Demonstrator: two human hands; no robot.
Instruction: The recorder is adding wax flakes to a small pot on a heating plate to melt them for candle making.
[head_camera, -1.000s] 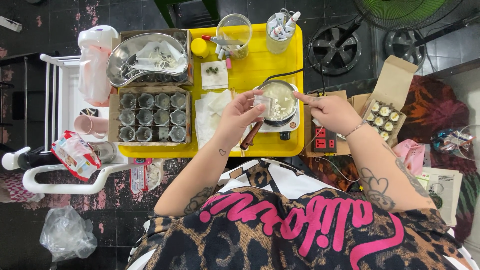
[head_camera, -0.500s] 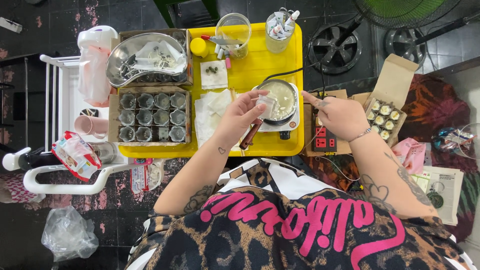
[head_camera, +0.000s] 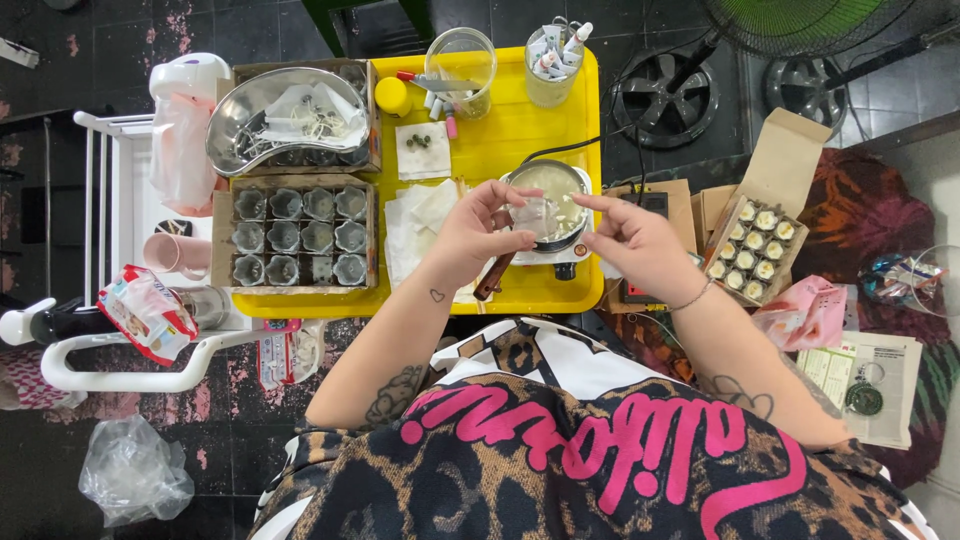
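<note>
My left hand (head_camera: 470, 235) pinches a small clear plastic cup (head_camera: 533, 215) above a small metal pot (head_camera: 556, 192) of pale melted wax on a white hot plate (head_camera: 568, 260). From the right, my right hand (head_camera: 628, 237) reaches in with its fingers spread; the fingertips touch the cup's right edge. The pot's brown wooden handle (head_camera: 495, 276) points toward me, under my left hand. All of this stands on a yellow tray table (head_camera: 520, 135).
A cardboard box of grey moulds (head_camera: 296, 235) and a steel kidney dish (head_camera: 285, 115) sit left on the tray. Jars (head_camera: 462, 62) of tools stand at the back. A box of filled cups (head_camera: 748, 250), a power strip and fans lie to the right.
My right hand has moved left from the power strip to the cup held over the pot. My left hand has stayed over the pot with the cup.
</note>
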